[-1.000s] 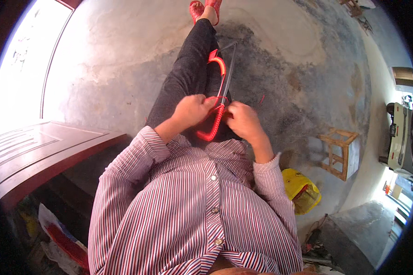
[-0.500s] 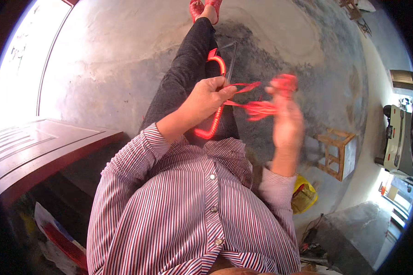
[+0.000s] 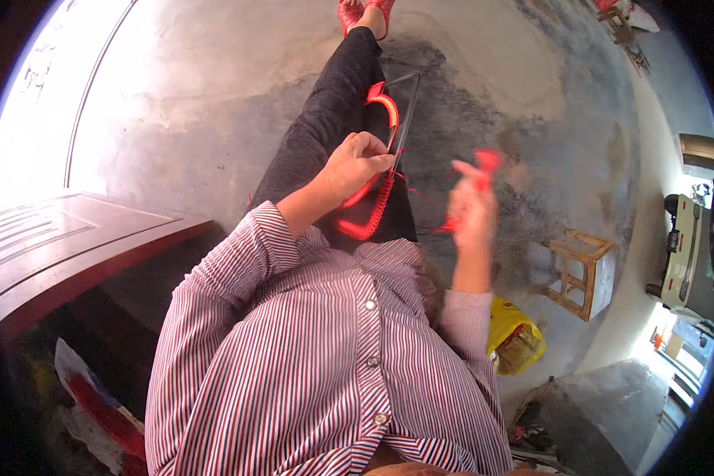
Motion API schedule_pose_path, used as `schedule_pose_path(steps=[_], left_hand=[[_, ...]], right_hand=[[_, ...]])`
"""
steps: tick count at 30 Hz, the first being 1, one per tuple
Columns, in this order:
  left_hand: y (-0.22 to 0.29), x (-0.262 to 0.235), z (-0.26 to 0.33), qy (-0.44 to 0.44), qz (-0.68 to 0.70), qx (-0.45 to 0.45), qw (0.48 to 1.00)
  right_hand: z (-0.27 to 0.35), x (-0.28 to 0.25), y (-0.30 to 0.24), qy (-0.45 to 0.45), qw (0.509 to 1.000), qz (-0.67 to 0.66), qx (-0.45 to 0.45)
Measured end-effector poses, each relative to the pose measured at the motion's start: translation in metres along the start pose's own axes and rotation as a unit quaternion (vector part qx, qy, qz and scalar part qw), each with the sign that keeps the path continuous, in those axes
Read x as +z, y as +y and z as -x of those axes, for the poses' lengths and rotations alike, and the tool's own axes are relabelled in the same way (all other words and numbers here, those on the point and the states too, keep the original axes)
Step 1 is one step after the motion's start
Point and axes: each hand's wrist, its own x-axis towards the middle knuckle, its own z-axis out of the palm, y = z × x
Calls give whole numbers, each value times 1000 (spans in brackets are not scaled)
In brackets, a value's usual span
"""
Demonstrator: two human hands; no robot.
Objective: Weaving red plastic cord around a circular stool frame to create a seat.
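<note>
Across my lap lies a thin grey wire frame with a bent corner. Red strip is wound in tight coils round its lower, curved part, and red also covers the curve at its far end. My left hand is closed in a pinch on the frame where the red winding runs. To the right, apart from the frame, my right hand is closed round a small red strip bundle, somewhat blurred. Red strip also shows at that hand's left side; the stretch between the hands cannot be made out clearly.
A small wooden stool lies tipped at the right. Near my right elbow is a yellow bag. A brown panelled wooden surface stands at the left. My legs stretch out over the stained concrete floor.
My right hand has moved slightly left and nearer me with the red bundle. The loose red strands that stretched between my hands no longer show plainly. My left hand stays at the frame.
</note>
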Motion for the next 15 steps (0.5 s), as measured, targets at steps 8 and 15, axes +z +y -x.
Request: schedule_pose_path(steps=[8,15], left_hand=[[-34,11,-11,-97,387,-233,887],[-49,22,-18,-94,387,-193,897]], right_hand=[[-7,18,-13,-23,999,36,24],[35,-4,-36,-4,1000,15,-9]])
